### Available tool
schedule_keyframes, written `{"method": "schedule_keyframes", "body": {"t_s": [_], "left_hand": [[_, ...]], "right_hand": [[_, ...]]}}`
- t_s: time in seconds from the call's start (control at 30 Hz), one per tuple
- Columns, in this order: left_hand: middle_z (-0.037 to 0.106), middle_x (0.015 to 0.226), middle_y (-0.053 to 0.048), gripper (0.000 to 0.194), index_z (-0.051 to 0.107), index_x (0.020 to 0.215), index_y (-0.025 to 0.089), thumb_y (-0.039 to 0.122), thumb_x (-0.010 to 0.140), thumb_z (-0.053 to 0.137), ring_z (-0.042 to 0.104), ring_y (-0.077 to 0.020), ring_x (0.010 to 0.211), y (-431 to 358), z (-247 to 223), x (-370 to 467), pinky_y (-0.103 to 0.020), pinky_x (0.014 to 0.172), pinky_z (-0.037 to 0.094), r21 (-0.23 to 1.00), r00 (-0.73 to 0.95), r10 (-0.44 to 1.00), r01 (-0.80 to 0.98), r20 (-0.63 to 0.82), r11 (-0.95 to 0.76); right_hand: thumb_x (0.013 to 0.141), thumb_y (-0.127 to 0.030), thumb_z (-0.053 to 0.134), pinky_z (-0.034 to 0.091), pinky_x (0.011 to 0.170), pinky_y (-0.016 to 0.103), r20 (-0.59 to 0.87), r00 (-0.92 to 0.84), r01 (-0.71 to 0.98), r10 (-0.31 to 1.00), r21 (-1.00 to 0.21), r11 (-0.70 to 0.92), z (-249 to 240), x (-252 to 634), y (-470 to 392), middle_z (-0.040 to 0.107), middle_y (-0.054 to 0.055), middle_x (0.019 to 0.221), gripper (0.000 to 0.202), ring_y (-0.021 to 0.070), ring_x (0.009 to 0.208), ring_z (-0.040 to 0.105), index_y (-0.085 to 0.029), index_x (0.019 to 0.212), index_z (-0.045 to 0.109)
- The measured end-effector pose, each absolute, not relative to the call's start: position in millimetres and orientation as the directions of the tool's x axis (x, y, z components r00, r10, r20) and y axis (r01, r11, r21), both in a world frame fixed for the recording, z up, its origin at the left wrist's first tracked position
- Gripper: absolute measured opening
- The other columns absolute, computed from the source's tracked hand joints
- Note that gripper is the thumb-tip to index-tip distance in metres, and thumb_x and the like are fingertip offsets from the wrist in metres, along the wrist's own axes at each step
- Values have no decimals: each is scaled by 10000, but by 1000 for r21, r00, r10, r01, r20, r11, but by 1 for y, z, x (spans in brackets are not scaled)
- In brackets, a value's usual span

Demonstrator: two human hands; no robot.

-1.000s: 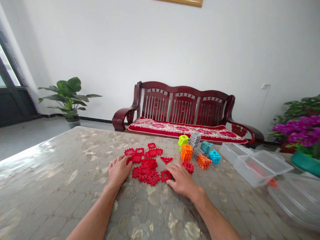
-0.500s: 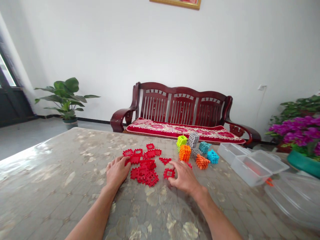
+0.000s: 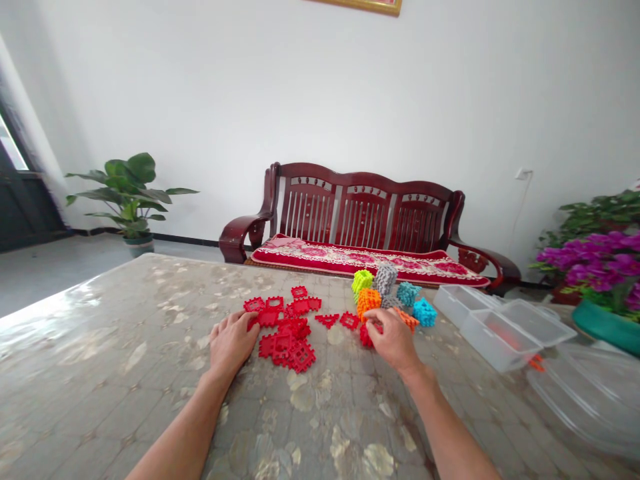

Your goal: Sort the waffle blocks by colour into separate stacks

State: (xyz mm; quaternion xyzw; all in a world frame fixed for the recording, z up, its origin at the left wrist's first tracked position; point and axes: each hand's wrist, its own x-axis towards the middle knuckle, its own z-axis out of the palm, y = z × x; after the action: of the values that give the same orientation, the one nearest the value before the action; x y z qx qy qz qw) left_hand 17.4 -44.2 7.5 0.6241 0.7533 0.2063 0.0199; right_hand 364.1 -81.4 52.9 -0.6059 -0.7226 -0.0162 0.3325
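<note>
Red interlocking plastic tiles, some with window openings, lie in a loose pile in front of me. My left hand rests at the pile's left edge, fingers lying loosely on the table and tips touching a red tile. To the right of the pile, my right hand pinches a red tile between thumb and fingers, low over the table; the fingers partly hide it. Between the hands lie a red triangular tile and a red square window tile.
Beyond my right hand stand tile stacks: yellow-green, grey, orange and blue. Clear plastic boxes and clear lids are at the right, near a purple flower pot. A wooden bench stands behind the table.
My right hand has moved right with a red window tile, away from the triangular tile. A square tile beside the triangle is now uncovered. My left hand stays almost in place.
</note>
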Motion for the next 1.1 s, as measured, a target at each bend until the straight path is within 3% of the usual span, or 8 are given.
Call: {"method": "schedule_keyframes", "body": {"t_s": [0.1,0.2,0.3,0.5,0.73,0.9,1.0,1.1], "left_hand": [[607,1347,-56,420,667,1211,304,386,886,414,537,-273,1219,-44,8,17,-432,1055,346,336,-224,947,932,232,138],[606,1352,-46,417,666,1211,313,393,891,411,527,-265,1232,-43,7,17,-425,1061,338,330,-224,947,934,231,140],[609,1349,-42,416,669,1208,316,402,892,411,529,-266,1223,-42,6,17,-431,1058,335,328,-225,948,934,224,144],[615,1340,-43,406,680,1184,311,396,888,416,533,-263,1209,-44,8,18,-424,1052,338,334,-234,943,931,236,147],[615,1338,-59,419,676,1196,296,392,886,411,537,-274,1207,-46,12,20,-432,1051,342,338,-230,945,930,234,143],[622,1333,-55,408,678,1183,298,382,880,418,538,-270,1205,-45,11,19,-429,1049,343,346,-236,941,927,242,143],[618,1338,-56,412,675,1188,294,391,881,419,534,-272,1212,-45,10,18,-436,1055,337,351,-230,945,926,231,140],[616,1336,-60,418,672,1194,290,392,886,408,532,-274,1217,-45,10,18,-439,1053,339,345,-224,948,928,224,138]], "right_hand": [[874,-169,503,399,956,383,425,-211,928,880,-194,317,50,339,-88,707,70,1097,289,247,1080,547,-236,1090,682],[893,-130,456,278,1085,446,378,-272,946,885,-65,318,42,321,-88,621,114,1302,404,289,1283,432,-183,1265,606],[895,-68,396,182,1140,461,340,-239,965,910,-22,261,33,314,-82,629,155,1278,424,291,1350,376,-123,1256,611],[943,-129,392,370,986,434,288,-250,967,924,19,256,26,309,-80,689,139,1046,317,271,1080,541,-189,1058,681],[903,-39,360,418,958,403,263,-310,949,914,23,315,19,298,-94,672,137,1097,447,258,1031,588,-172,1260,593],[890,-46,381,403,1014,367,291,-343,913,893,-120,389,20,297,-99,674,124,1148,448,232,1093,589,-173,1258,603],[871,-86,434,454,926,321,273,-253,852,928,-392,347,30,295,-100,710,81,1058,418,201,1014,630,-192,1223,632],[797,-141,516,491,759,286,160,-144,664,977,-716,215,40,295,-94,707,27,829,434,172,787,651,-163,1214,634]]}}
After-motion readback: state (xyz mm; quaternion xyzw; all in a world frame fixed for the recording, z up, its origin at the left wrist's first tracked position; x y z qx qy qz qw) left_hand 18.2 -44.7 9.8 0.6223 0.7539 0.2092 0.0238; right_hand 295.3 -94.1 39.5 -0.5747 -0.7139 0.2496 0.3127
